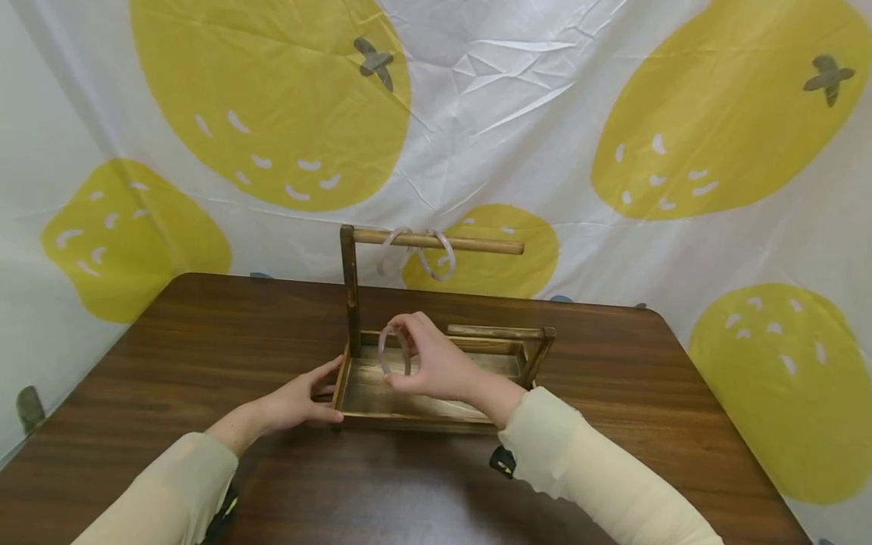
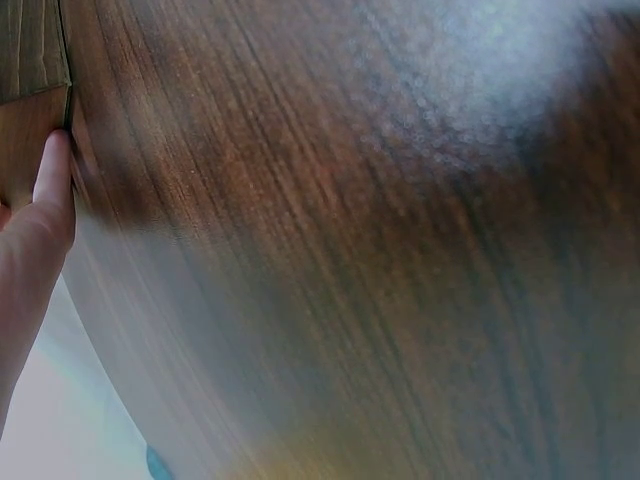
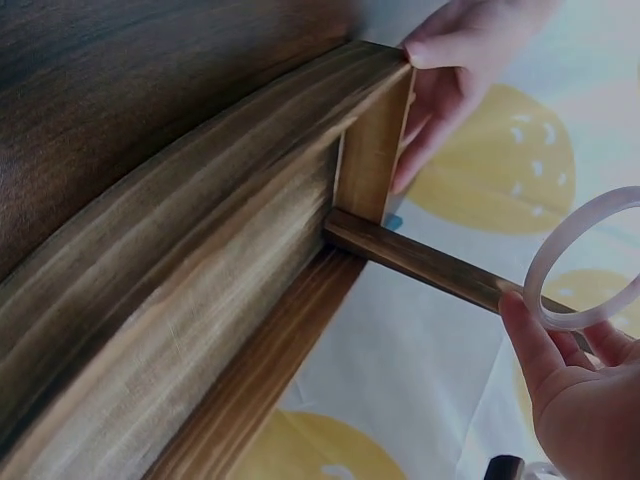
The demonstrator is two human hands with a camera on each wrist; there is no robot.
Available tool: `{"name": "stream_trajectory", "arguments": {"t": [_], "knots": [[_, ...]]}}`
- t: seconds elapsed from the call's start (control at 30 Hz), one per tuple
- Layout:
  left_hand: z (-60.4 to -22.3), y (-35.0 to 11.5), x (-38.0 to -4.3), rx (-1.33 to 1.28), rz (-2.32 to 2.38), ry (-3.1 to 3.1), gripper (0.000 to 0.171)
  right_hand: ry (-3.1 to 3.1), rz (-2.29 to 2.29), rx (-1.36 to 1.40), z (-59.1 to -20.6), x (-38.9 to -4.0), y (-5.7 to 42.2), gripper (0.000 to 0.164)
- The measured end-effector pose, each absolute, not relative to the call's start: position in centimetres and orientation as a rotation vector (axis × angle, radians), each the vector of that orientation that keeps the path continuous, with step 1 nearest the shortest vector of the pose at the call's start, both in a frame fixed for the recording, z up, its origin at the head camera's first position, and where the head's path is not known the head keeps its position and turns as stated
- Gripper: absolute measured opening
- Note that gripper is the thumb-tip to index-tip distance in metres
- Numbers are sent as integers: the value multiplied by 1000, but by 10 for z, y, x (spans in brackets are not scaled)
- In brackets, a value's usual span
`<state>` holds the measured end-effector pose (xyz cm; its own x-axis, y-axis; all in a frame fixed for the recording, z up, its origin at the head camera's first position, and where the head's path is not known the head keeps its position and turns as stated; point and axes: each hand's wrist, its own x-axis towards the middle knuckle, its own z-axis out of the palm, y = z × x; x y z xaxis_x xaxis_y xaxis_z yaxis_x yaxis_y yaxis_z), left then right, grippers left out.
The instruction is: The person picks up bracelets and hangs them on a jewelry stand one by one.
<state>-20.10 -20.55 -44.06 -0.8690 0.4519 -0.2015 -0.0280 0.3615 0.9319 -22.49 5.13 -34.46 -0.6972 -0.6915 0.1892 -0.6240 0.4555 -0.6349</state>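
Observation:
My right hand [image 1: 439, 359] pinches a pale, translucent pinkish bangle [image 1: 381, 352] between thumb and fingers, above a brown wooden stand with a tray base [image 1: 422, 422]. In the right wrist view the bangle [image 3: 550, 247] stands out from the fingertips. Two similar bangles, a left one [image 1: 385, 256] and a right one [image 1: 447, 253], hang on the stand's tall upper rod [image 1: 487, 246]. My left hand [image 1: 296, 401] rests against the tray's left end, thumb at the front corner and fingers spread along the outer wall. Only part of this hand [image 2: 40, 225] shows in the left wrist view.
A shorter post with a lower rod [image 1: 500, 331] rises at the stand's right end. The stand sits on a dark wood table [image 1: 259, 325]. Behind the table hangs a white cloth [image 1: 504, 151] printed with yellow fruit.

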Motion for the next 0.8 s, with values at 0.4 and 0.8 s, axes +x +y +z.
{"name": "stream_trajectory", "arguments": {"t": [0.4,0.8], "knots": [[-437,-206,-199,372,1525,2181,106,2587,-1118,-1144,-333,-222,63,61],[-439,-205,-200,374,1554,2155,106,2595,-1219,-1131,-324,-224,79,60]]}}
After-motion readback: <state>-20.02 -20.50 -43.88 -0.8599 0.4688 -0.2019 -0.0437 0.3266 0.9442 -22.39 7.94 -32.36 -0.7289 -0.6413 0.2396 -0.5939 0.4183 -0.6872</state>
